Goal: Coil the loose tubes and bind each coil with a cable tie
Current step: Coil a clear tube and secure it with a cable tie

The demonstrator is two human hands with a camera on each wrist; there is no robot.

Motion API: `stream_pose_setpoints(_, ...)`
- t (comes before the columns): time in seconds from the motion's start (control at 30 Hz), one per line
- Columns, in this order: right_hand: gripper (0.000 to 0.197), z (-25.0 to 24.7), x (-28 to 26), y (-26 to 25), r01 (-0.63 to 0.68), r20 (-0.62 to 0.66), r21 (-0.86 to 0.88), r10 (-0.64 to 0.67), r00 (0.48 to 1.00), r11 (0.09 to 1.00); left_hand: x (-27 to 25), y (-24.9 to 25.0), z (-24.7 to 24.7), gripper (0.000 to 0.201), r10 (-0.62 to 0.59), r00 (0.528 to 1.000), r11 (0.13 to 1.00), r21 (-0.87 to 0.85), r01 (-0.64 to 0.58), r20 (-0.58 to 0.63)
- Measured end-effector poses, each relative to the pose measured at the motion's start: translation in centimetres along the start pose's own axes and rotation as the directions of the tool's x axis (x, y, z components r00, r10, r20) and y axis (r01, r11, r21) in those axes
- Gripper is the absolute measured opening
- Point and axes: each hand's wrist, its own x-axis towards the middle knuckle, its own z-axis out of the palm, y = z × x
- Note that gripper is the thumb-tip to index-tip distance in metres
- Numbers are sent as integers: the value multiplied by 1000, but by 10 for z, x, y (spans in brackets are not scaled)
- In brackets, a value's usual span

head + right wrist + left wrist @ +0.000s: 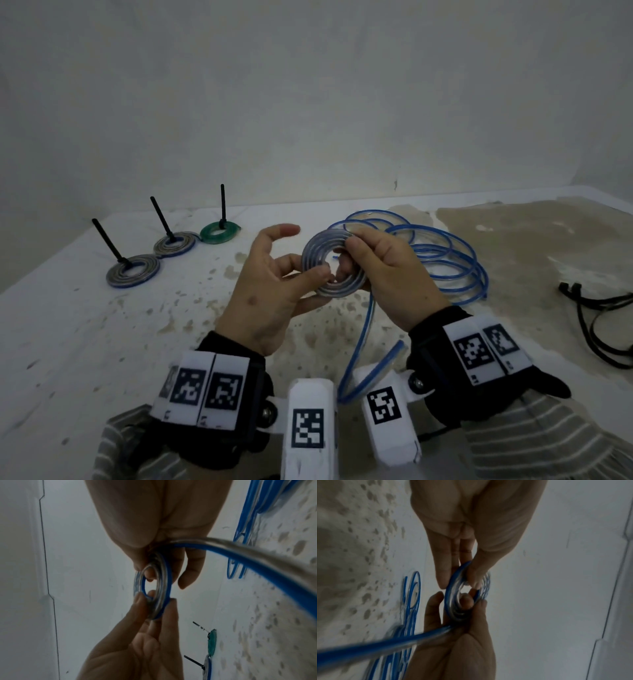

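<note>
Nearest, a slack run of blue tube (pixel 359 342) hangs between the 2 wrists and rises to the coil (pixel 334 265), which both hands hold in the air above the middle of the tabletop (pixel 85 342). The left hand (pixel 270 284) pinches the coil's near-left rim, thumb on the upper face and fingers beneath, with the forefinger raised clear. The right hand (pixel 383 270) grips the right side, thumb over the top and a fingertip poking into the centre hole; the wrist views show the same, each hand clamped on opposite sides of the ring (pixel 467 592) and the free tube leaving it at the right hand's palm (pixel 240 558).

Behind the hands, toward the far right of the tabletop, the rest of the tube (pixel 438 253) lies in wide loose loops. So the step in hand is winding, and much is left to wind. The next move, I judge, calls for one hand to keep the wraps flat while the other feeds another turn round the rim; a slackened pinch would likely let the coil spring open.

At the right edge lie black ties (pixel 599 322). Along the far left, 3 bound coils sit in a row: 2 grey (pixel 133 270) (pixel 173 245) and 1 green (pixel 219 232), each with a tie tail standing up.
</note>
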Motion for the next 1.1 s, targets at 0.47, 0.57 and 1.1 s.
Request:
stream_pose_setpoints(0.47,7,7,-6,4,36,73,-284,-16,997,958,0,1,-11,14,-55,991,827,562,-25,125)
stream_pose_setpoints(0.57,8,4,-4,2,-3,36,-181,10,999,983,1,0,-11,8,-32,997,901,433,1,66)
stream_pose_setpoints(1.1,20,-2,-2,-1,81,31,-307,-75,997,948,0,6,-11,20,-19,1000,974,224,16,12)
